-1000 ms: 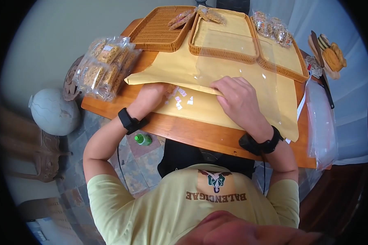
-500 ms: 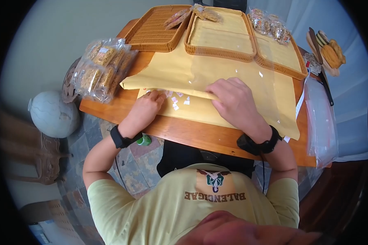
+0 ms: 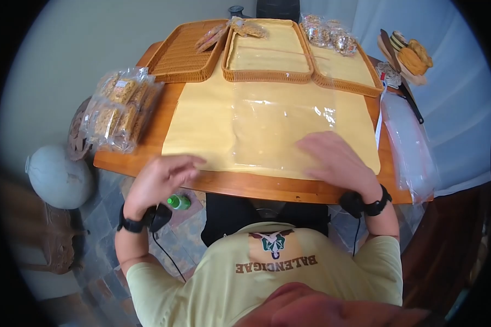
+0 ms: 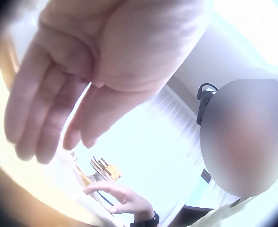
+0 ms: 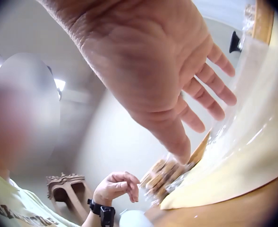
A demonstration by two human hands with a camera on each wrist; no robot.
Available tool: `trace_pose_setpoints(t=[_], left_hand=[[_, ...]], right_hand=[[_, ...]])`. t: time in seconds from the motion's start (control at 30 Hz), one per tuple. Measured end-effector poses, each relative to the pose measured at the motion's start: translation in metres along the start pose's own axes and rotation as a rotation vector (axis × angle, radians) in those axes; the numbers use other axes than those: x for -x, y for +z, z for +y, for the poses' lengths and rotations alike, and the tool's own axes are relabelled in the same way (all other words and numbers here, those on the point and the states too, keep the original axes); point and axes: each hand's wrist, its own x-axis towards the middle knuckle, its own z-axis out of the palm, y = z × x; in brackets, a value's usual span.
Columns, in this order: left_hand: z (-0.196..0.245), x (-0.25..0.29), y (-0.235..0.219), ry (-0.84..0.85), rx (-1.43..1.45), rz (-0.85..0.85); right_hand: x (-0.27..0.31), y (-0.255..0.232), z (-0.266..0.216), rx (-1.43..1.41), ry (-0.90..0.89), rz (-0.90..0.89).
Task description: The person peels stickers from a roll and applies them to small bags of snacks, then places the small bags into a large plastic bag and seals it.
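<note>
A yellow paper sheet (image 3: 196, 120) lies spread over the wooden table, its front edge down near the table's edge. On top of it is a clear plastic sheet (image 3: 267, 128) with shiny creases. My left hand (image 3: 166, 177) hovers at the paper's front left corner, fingers loose and holding nothing. Over the front right part of the paper is my right hand (image 3: 335, 158), blurred, its fingers extended in the right wrist view and no object in them. The small printed paper pieces are hidden under the yellow paper.
Wicker trays (image 3: 183, 76) line the back, with bagged snacks on them. A stack of packed snacks (image 3: 117, 111) stands at the left edge. Flat plastic bags (image 3: 406, 144) lie at the right, beside a black handle (image 3: 412, 103) and bread-like items (image 3: 414, 60). A green bottle (image 3: 179, 202) is below the table.
The yellow paper's lifted front edge has come down flat, covering the small paper pieces. Both hands have let go of it and drawn back toward the body. The head view has shifted.
</note>
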Motion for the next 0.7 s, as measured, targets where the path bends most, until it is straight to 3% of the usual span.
trace_pose_setpoints(t=[0.07, 0.1, 0.17, 0.2, 0.27, 0.33, 0.4, 0.47, 0.53, 0.7], left_hand=[[-0.008, -0.031, 0.001, 0.065, 0.006, 0.049], [-0.007, -0.049, 0.0, 0.065, -0.007, 0.058], [-0.017, -0.092, 0.0, 0.172, -0.148, 0.219], [-0.024, -0.115, -0.002, 0.15, -0.087, 0.248], [-0.035, -0.158, -0.004, 0.145, -0.031, 0.276], [-0.042, -0.192, -0.007, -0.036, 0.218, 0.26], [-0.044, -0.214, -0.005, -0.049, 0.204, 0.304], [-0.045, -0.234, -0.008, -0.065, 0.19, 0.35], [-0.045, -0.251, -0.013, -0.14, 0.244, 0.294], [-0.036, -0.276, -0.018, -0.055, 0.377, 0.207]], right_hand=[[0.018, -0.006, 0.016, 0.224, 0.207, 0.137], [0.025, -0.007, 0.026, 0.232, 0.207, 0.143], [0.034, -0.008, 0.052, -0.072, 0.629, 0.358], [0.036, -0.007, 0.066, -0.064, 0.628, 0.372], [0.037, -0.004, 0.09, -0.982, 0.809, 0.349], [0.027, 0.0, 0.096, -1.079, 0.78, 0.385], [0.012, 0.004, 0.099, -1.026, 0.77, 0.269], [0.001, 0.009, 0.101, -1.013, 0.766, 0.314], [-0.007, 0.012, 0.109, -1.091, 0.705, 0.305], [-0.013, -0.002, 0.104, -1.002, 0.729, 0.376]])
